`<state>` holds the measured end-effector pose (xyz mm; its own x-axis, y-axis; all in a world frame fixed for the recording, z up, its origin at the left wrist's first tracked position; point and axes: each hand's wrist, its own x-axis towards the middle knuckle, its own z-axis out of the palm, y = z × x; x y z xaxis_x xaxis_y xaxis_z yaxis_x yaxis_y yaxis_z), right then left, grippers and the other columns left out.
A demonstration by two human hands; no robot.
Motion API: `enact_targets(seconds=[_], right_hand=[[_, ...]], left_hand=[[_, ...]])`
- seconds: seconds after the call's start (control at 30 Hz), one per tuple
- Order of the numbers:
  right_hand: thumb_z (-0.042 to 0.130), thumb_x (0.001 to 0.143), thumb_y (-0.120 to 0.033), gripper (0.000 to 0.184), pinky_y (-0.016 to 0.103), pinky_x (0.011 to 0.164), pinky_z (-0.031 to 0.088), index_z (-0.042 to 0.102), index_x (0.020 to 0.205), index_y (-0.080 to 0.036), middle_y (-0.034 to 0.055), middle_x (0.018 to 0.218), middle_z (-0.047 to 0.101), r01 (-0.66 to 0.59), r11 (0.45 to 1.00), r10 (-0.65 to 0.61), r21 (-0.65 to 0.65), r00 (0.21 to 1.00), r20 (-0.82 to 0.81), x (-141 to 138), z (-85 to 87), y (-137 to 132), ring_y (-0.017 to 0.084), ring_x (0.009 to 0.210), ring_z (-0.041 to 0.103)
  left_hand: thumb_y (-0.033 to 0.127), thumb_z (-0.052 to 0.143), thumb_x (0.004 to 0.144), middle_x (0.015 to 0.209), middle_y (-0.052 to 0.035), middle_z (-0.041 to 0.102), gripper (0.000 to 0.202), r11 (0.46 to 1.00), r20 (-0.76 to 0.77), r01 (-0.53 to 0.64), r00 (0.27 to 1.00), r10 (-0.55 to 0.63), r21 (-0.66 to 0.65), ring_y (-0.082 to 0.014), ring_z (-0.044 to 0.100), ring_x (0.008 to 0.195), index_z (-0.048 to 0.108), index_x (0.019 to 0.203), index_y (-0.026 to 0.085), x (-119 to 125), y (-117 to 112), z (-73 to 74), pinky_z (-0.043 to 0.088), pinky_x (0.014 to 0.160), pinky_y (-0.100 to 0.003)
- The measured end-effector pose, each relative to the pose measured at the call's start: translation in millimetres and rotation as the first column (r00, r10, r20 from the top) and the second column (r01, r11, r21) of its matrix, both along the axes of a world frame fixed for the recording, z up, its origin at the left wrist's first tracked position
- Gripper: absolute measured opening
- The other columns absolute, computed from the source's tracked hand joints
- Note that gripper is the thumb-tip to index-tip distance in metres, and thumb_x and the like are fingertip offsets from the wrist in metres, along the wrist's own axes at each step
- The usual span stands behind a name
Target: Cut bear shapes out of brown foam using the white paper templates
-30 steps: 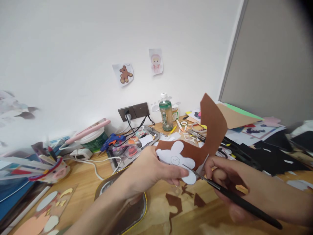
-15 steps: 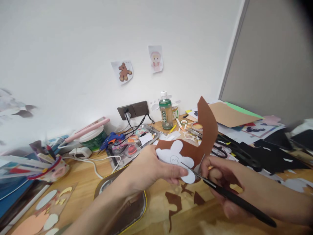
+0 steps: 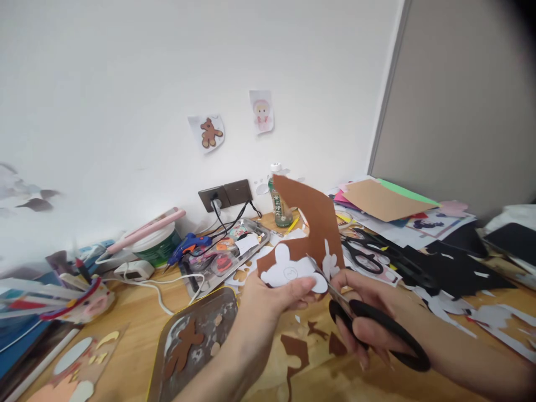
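Note:
My left hand (image 3: 272,298) pinches a brown sheet (image 3: 315,223) with a white flower-shaped paper template (image 3: 288,272) laid on it, thumb on the template's lower edge. The sheet's uncut part curls upward. My right hand (image 3: 368,312) grips black-handled scissors (image 3: 377,329), fingers through the loops. The blades point up-left and meet the sheet at the template's right edge.
Brown offcuts (image 3: 298,349) lie on the wooden desk (image 3: 138,312) below my hands. A metal tray (image 3: 192,335) with a brown bear cut-out sits front left. Behind are a green bottle (image 3: 280,204), blue glue gun (image 3: 188,244), second scissors (image 3: 362,257) and stacked coloured paper (image 3: 389,198).
The brown sheet has been turned, so its tall flap now stands left of where it was. The scissors have swung round, their black loops now visible. The view has shifted slightly.

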<state>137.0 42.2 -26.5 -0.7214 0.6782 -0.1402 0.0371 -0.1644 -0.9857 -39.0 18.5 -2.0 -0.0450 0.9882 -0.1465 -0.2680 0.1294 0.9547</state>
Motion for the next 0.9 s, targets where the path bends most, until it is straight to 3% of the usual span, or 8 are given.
enact_targets(seconds=[0.1, 0.2, 0.3, 0.37, 0.47, 0.57, 0.77, 0.9], right_hand=[[0.071, 0.067, -0.046, 0.042, 0.019, 0.047, 0.033, 0.040, 0.083, -0.023, -0.0076, 0.060, 0.050, 0.074, 0.993, -0.073, 0.091, 0.997, -0.005, -0.4, -7.9, 1.9, 0.009, 0.051, 0.044], [0.070, 0.071, -0.033, 0.034, 0.021, 0.050, 0.028, 0.041, 0.085, -0.023, -0.0079, 0.063, 0.049, 0.100, 0.957, -0.143, 0.273, 0.979, 0.143, 0.4, -6.3, 1.4, 0.010, 0.057, 0.041], [0.072, 0.067, -0.025, 0.035, 0.022, 0.051, 0.028, 0.041, 0.084, -0.024, -0.0078, 0.065, 0.048, 0.068, 0.926, -0.192, 0.370, 0.931, 0.311, 0.5, 0.7, -1.0, 0.011, 0.060, 0.042], [0.072, 0.064, -0.023, 0.037, 0.022, 0.051, 0.028, 0.041, 0.083, -0.024, -0.0083, 0.064, 0.047, 0.045, 0.916, -0.210, 0.399, 0.901, 0.380, 0.6, 3.5, -2.2, 0.011, 0.058, 0.040], [0.071, 0.065, -0.021, 0.036, 0.022, 0.051, 0.030, 0.041, 0.085, -0.025, -0.0081, 0.064, 0.047, 0.057, 0.908, -0.221, 0.415, 0.907, 0.359, 2.2, 1.4, -1.9, 0.011, 0.058, 0.040], [0.071, 0.067, -0.023, 0.035, 0.021, 0.052, 0.029, 0.042, 0.087, -0.024, -0.0073, 0.067, 0.049, 0.095, 0.929, -0.200, 0.358, 0.942, 0.270, 4.7, -4.0, 0.4, 0.011, 0.060, 0.042], [0.072, 0.067, -0.031, 0.037, 0.020, 0.049, 0.028, 0.039, 0.084, -0.024, -0.0083, 0.062, 0.046, 0.090, 0.987, -0.091, 0.134, 0.996, 0.002, 1.7, -16.1, 4.9, 0.009, 0.055, 0.037], [0.072, 0.068, -0.041, 0.041, 0.020, 0.051, 0.032, 0.037, 0.082, -0.024, -0.0083, 0.062, 0.044, 0.058, 0.998, -0.057, 0.000, 0.994, -0.092, -2.7, -25.6, 5.6, 0.009, 0.056, 0.040]], left_hand=[[0.020, 0.078, 0.058, 0.080, -0.0016, 0.069, 0.031, 0.992, 0.098, 0.032, 0.995, -0.020, -0.121, -0.0137, 0.062, 0.071, 0.065, 0.086, 0.017, -1.6, -1.9, -6.7, 0.048, 0.065, -0.023], [0.021, 0.076, 0.060, 0.084, -0.0040, 0.071, 0.034, 0.986, 0.109, 0.127, 0.987, -0.115, -0.111, -0.0159, 0.064, 0.076, 0.064, 0.091, 0.017, -15.0, 3.5, -1.8, 0.049, 0.072, -0.026], [0.026, 0.076, 0.060, 0.076, -0.0048, 0.071, 0.032, 0.976, -0.060, 0.208, 0.976, -0.212, -0.062, -0.0146, 0.064, 0.066, 0.063, 0.086, 0.014, -30.3, 14.7, 11.1, 0.047, 0.061, -0.023], [0.026, 0.079, 0.057, 0.069, -0.0016, 0.069, 0.037, 0.965, -0.222, 0.240, 0.940, -0.259, -0.107, -0.0128, 0.063, 0.057, 0.059, 0.087, 0.016, -37.2, 21.7, 20.4, 0.042, 0.049, -0.020], [0.021, 0.079, 0.056, 0.070, 0.0008, 0.066, 0.039, 0.945, -0.301, 0.302, 0.896, -0.325, -0.122, -0.0142, 0.065, 0.064, 0.055, 0.087, 0.018, -42.1, 27.6, 30.1, 0.043, 0.053, -0.020], [0.020, 0.079, 0.057, 0.075, 0.0002, 0.067, 0.042, 0.938, -0.259, 0.333, 0.901, -0.348, -0.098, -0.0151, 0.065, 0.066, 0.053, 0.090, 0.019, -42.6, 28.5, 31.2, 0.046, 0.054, -0.022], [0.021, 0.081, 0.052, 0.068, -0.0026, 0.068, 0.040, 0.930, -0.263, 0.357, 0.892, -0.368, -0.088, -0.0201, 0.066, 0.065, 0.056, 0.083, 0.015, -31.3, 23.7, 18.6, 0.050, 0.058, -0.028], [0.026, 0.077, 0.060, 0.066, -0.0025, 0.068, 0.026, 0.922, -0.244, 0.358, 0.890, -0.385, -0.151, -0.0122, 0.060, 0.052, 0.062, 0.078, 0.014, -22.4, 17.0, 14.5, 0.046, 0.049, -0.021]])
